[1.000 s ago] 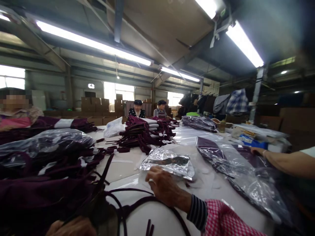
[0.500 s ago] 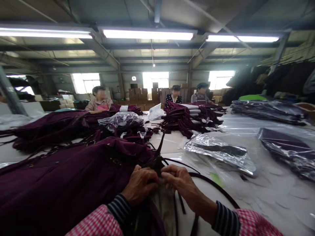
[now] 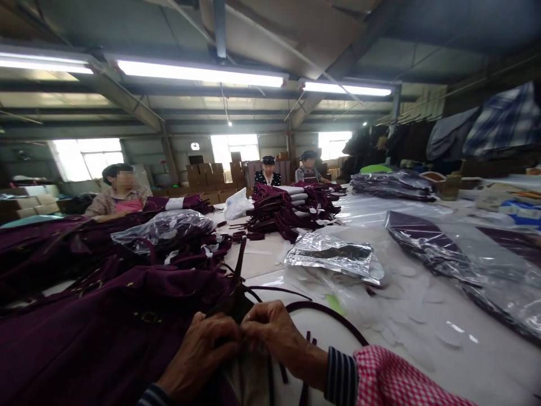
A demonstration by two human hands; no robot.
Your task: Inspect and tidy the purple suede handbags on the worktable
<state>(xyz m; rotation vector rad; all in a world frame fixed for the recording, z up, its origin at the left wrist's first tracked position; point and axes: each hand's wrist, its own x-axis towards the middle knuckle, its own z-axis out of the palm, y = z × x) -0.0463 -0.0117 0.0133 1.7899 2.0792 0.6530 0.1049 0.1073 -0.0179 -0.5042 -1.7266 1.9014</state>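
Observation:
A dark purple bag (image 3: 105, 321) with brass-coloured fittings covers the lower left of the table. At its right end, my left hand (image 3: 207, 344) is closed on the dark purple material. Close beside it, my right hand (image 3: 281, 335) has its fingers pinched together at the same spot; what lies between its fingertips is too small to make out. A dark pointed strap end (image 3: 239, 265) stands up just beyond both hands. A long curved strap (image 3: 333, 316) and thinner cords run to the right, and more straps hang below my right hand.
Piles of purple straps (image 3: 291, 208) lie ahead on the white table (image 3: 414, 327). A clear plastic packet (image 3: 333, 254) is ahead right, wrapped purple goods (image 3: 426, 242) farther right. Three people sit across the table, the nearest person (image 3: 122, 192) at the left.
The view has swung to the right, so the people, piles and my hands sit farther left. Both hands remain close together at the same part of the bag.

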